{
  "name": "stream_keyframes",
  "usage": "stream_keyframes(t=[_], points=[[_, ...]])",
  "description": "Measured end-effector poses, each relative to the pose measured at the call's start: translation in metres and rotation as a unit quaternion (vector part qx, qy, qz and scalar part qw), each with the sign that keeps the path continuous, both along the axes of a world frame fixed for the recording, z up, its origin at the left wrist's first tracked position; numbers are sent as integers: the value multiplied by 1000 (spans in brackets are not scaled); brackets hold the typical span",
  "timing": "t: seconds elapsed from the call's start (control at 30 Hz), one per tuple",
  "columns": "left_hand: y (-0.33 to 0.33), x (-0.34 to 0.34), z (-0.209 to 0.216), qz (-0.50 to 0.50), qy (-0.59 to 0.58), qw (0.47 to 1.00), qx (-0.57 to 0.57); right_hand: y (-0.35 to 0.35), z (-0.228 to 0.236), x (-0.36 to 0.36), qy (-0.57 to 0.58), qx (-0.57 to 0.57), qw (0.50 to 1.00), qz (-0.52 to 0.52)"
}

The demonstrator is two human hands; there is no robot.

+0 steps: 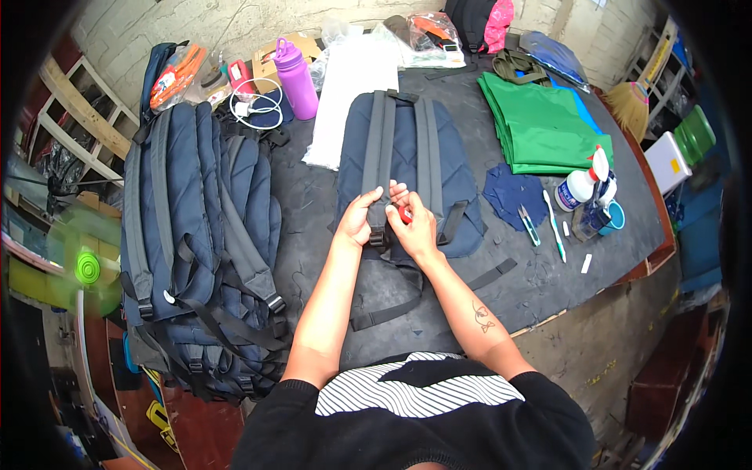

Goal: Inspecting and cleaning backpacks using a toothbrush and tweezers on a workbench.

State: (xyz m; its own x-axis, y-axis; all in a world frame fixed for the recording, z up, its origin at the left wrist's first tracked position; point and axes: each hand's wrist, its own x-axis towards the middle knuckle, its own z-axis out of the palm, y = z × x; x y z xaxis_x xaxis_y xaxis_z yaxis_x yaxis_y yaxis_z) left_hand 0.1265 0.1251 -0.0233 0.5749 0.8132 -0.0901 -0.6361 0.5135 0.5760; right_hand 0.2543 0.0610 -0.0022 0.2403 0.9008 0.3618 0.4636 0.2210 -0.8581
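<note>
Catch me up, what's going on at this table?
A person is working over a navy backpack lying straps-up on a dark table. The left hand is at one gray strap, just above a black buckle; the right hand holds a small red item, mostly covered. More navy backpacks are piled to the left; folded green fabric and snips lie to the right.

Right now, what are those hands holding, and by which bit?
Left hand: seemingly a backpack, by a grey strap's lower end. Right hand: a small red thing, its gripped part hidden.
</note>
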Motion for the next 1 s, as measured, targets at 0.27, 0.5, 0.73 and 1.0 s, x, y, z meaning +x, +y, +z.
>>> stream_keyframes(t=[0.27, 0.5, 0.73, 1.0], points=[[-4, -6, -34, -29, -126, 990, -59, -8, -14, -3, -61, 17, 998, 13], [-1, -7, -36, -21, -54, 997, -48, -5, -17, -3, -49, 23, 999, 9], [-2, -6, -36, -28, -66, 996, -52, -6, -15, -2, -55, -19, 998, 14], [0, -11, -33, 20, 11, 1000, 4, -13, -15, 0, -3, -26, 999, 30]])
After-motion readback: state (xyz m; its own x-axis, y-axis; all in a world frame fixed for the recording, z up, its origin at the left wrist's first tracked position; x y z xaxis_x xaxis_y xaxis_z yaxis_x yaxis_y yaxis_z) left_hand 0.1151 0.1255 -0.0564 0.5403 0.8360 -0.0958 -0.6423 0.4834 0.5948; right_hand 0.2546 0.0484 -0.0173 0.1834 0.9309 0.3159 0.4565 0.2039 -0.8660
